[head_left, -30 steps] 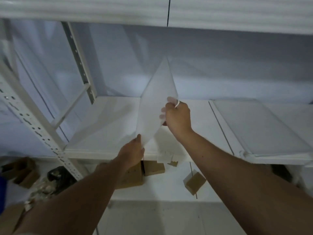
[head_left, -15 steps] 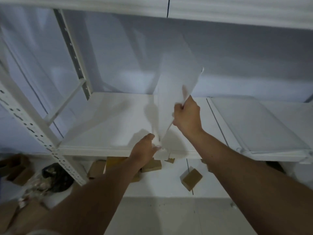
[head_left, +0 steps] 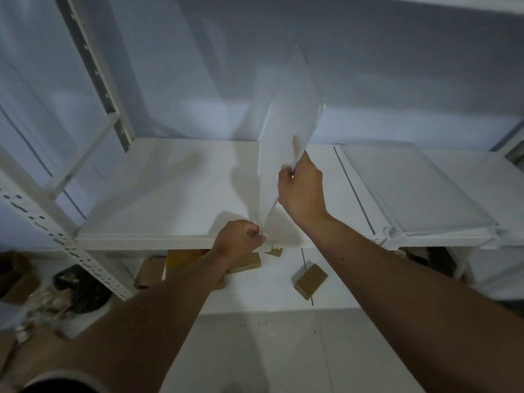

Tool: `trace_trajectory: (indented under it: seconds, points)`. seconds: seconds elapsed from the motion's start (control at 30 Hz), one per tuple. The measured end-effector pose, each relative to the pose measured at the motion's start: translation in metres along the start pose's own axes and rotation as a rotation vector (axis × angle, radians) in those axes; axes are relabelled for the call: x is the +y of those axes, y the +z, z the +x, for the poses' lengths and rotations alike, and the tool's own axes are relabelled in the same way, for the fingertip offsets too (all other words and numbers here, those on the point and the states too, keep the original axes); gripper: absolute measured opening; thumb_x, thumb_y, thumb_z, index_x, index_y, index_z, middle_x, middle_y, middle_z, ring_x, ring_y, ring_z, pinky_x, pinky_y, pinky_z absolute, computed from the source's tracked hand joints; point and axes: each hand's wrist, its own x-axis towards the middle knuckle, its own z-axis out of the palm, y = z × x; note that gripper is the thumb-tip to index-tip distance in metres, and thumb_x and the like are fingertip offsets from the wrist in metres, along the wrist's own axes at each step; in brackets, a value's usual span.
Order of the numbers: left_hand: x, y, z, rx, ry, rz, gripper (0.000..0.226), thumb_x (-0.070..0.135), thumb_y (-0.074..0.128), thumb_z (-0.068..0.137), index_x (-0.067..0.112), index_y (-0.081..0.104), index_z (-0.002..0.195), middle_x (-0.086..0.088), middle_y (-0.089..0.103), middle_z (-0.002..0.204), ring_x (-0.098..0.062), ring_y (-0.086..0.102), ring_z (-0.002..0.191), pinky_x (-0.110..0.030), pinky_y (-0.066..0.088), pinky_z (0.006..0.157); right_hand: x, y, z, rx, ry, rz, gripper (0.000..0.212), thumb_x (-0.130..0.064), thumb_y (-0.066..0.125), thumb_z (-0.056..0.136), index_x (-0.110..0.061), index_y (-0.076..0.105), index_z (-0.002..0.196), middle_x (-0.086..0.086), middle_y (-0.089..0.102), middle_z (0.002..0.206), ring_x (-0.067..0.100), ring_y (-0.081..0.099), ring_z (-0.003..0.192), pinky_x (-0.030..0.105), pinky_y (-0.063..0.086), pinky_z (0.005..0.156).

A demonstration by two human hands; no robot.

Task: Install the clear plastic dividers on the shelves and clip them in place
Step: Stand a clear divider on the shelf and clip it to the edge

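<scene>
A clear divider [head_left: 279,154] is held on edge over the middle of the white shelf [head_left: 158,211], its lower front corner at the shelf's front lip. The left hand [head_left: 238,241] is closed in a pinch on that corner, judged to be seating or clipping it. The right hand [head_left: 302,188] grips the near edge higher up, fingers [head_left: 286,173] closed on the sheet, judged to keep it upright. The long axis runs front to back, toward the rear wall, leaning slightly right. More sheets [head_left: 411,185] lie flat on the shelf to the right.
</scene>
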Motion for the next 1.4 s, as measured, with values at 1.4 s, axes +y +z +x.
trace_trajectory:
  seconds: [1.4]
  points:
    - [0.053,-0.001,0.001,0.041,0.047,0.034,0.027,0.016,0.046,0.097,0.021,0.050,0.071,0.001,0.058,0.073,-0.022,0.059,0.077,-0.024,0.048,0.065,-0.009,0.019,-0.008,-0.068,0.024,-0.296,0.052,-0.007,0.045,0.093,-0.010,0.034,0.143,0.016,0.069,0.097,0.033,0.067,0.085,0.041,0.057,0.077]
